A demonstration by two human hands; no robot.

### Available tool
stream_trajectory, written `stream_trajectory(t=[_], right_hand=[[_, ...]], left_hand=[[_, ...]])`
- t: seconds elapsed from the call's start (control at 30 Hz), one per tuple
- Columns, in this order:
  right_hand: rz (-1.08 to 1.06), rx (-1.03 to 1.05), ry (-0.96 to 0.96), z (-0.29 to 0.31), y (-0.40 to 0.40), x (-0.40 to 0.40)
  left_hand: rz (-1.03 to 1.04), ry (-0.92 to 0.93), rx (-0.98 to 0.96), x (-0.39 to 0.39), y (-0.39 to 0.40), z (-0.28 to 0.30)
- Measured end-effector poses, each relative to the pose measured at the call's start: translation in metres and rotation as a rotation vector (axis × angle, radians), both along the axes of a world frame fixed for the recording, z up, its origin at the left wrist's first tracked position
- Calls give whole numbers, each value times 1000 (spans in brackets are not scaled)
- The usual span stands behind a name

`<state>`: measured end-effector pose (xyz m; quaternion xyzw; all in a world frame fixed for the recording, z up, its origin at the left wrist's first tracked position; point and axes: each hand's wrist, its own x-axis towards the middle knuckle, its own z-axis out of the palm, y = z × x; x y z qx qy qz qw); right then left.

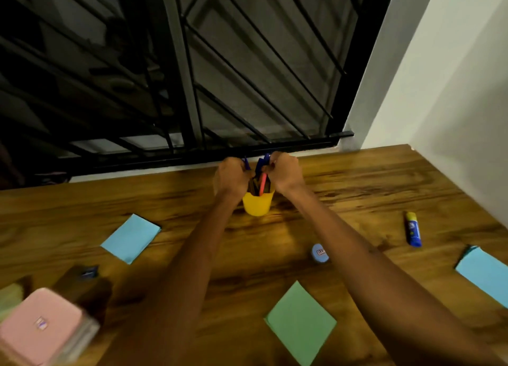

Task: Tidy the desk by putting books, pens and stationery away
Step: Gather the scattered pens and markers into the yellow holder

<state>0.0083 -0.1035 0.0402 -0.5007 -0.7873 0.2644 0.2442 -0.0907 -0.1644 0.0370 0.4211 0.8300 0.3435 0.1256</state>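
Note:
A yellow cup stands on the wooden desk near the far edge, with several pens sticking up in it, one pink, others dark or blue. My left hand and my right hand are both over the cup, each closed around the tops of pens. On the desk lie a blue paper pad at the left, a green pad in front, another blue pad at the right edge, a glue stick and a small round blue item.
A pink box on a clear case sits at the front left, with a brown block behind it. A barred window runs along the desk's far edge. A white wall borders the right side.

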Motion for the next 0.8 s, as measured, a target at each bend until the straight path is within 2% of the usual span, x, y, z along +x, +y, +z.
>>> stream_trajectory(t=[0.13,0.3,0.37,0.5,0.6,0.67,0.73,0.8], right_hand=[[-6,15,-150,-15,-6,-6],[-43,-31,-80,-27,-5,-1],[-35,-89,25,-26,-5,6],[-90,-182,354,-24,-4,23],[-138,-254,434,-23,-4,40],[-91,-397,454,-29,-4,51],[12,-490,403,-40,-5,59],[92,-497,341,-53,-7,64]], left_hand=[[82,-58,-53,-1,-3,-21],[117,-119,-25,5,-4,-31],[166,-168,3,7,-5,-34],[255,-292,-142,8,-3,-41],[221,-280,-122,8,1,-41],[188,-220,-131,7,4,-38],[125,-174,-165,9,8,-34],[12,-144,-216,15,14,-31]])
